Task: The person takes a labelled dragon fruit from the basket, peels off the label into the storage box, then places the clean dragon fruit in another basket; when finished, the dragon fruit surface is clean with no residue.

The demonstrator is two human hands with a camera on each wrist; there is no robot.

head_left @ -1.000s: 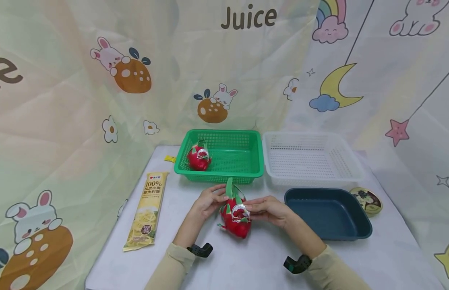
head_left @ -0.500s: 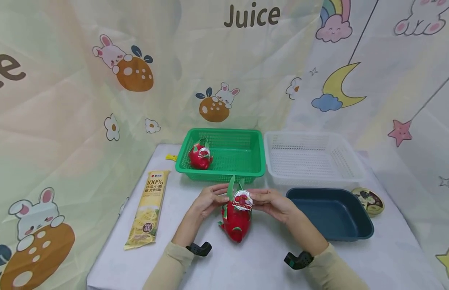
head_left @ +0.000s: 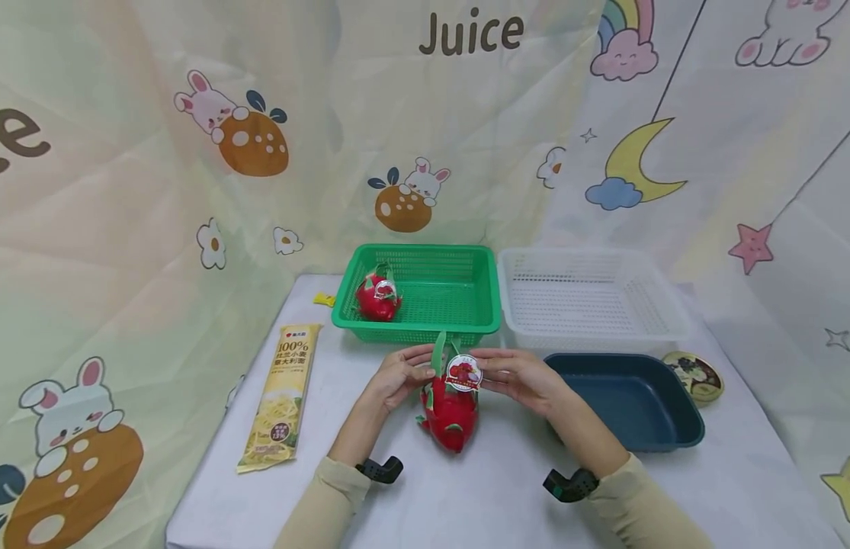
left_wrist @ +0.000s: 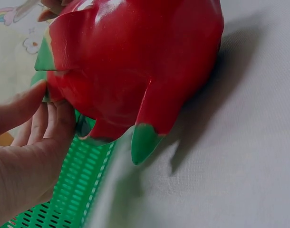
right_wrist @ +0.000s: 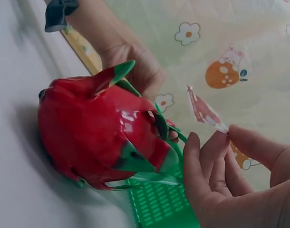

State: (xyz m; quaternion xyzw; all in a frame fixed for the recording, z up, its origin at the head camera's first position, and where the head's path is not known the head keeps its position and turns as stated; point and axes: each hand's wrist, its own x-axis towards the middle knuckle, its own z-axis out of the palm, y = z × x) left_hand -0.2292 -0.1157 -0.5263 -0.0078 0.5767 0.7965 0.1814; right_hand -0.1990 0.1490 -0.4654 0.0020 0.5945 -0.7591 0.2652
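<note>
A cartoon-printed backdrop [head_left: 328,213] hangs behind a white-covered table [head_left: 493,488]. At the table's back, a white basket [head_left: 596,333] stands beside a green basket [head_left: 414,329]; in front of the white one sits a dark blue tray [head_left: 623,396]. A noodle packet [head_left: 280,400] lies at the left. The left hand [head_left: 402,375] grips the leafy end of a red dragon fruit [head_left: 450,418], which is in front of the green basket, its rounded end toward the person. The right hand [head_left: 524,380] pinches a round label [head_left: 463,373] between thumb and forefinger, apart from the fruit in the right wrist view. Smaller items follow: a second dragon fruit [head_left: 379,305] inside the green basket at its left end, a round tin [head_left: 699,379] just beside the tray, and a little yellow packet [head_left: 324,300] near the green basket's left side.
</note>
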